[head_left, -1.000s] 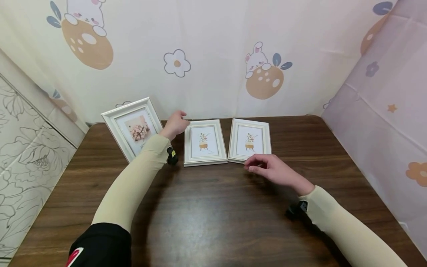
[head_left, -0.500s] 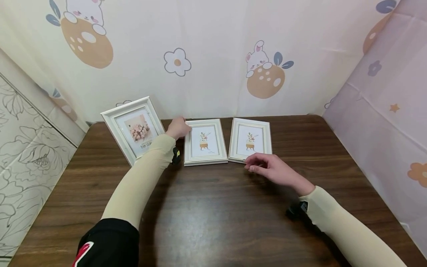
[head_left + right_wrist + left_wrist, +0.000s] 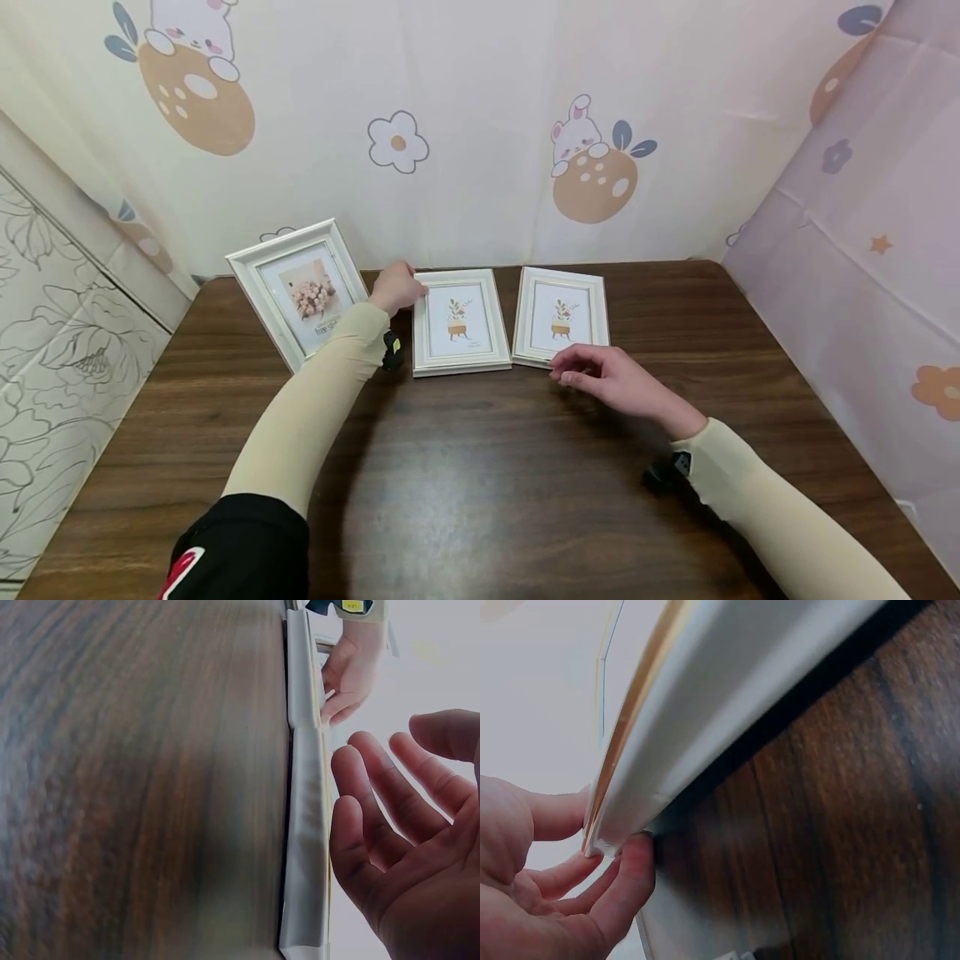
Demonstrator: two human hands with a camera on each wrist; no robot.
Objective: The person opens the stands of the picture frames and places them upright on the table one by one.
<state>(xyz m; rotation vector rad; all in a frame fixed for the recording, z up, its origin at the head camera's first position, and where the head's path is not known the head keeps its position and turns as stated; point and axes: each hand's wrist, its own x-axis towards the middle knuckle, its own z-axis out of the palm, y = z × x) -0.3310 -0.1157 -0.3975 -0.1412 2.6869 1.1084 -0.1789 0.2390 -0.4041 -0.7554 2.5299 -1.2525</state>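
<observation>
My left hand (image 3: 396,289) pinches the upper left corner of the middle white picture frame (image 3: 457,321), which holds a potted-plant print. The left wrist view shows the thumb on the front of this frame (image 3: 712,697) and fingers at its edge and underside. To its right lies a matching picture frame (image 3: 561,312), slightly turned. My right hand (image 3: 611,379) is just off that frame's lower edge, fingers loosely bent and holding nothing; in the right wrist view its fingertips (image 3: 346,817) are close beside the frame's side (image 3: 307,847).
A larger white picture frame (image 3: 281,283) with a flower photo stands tilted at the left, partly behind my left forearm. All sit toward the back of the dark wooden table (image 3: 450,467). A patterned curtain (image 3: 480,200) hangs behind the table's back edge.
My left hand came down and slightly right from above the gap onto the middle picture frame's corner, and its fingers closed there. My right hand stayed in place.
</observation>
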